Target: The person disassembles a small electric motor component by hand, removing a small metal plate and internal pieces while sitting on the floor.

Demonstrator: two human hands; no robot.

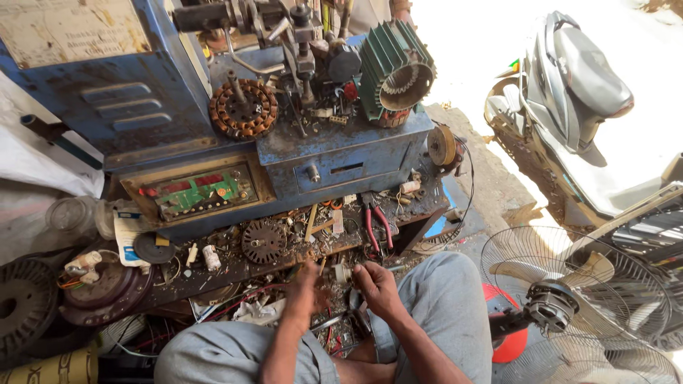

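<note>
My left hand [304,290] and my right hand [377,287] are close together low in the head view, between my knees in grey trousers. Between them they hold a small pale cylindrical part [342,273], with fingers closed round its ends. Just in front lies the cluttered ledge of a blue metal workbench [341,160], with red-handled pliers [378,226] and a round slotted metal disc [262,241] on it.
A copper-wound stator [242,108] and a green finned motor housing [393,71] sit on top of the bench. A green circuit board [199,192] is set in its front. Dark rotor discs [28,302] lie left. A wire-guard fan [569,306] and a scooter [569,92] stand right.
</note>
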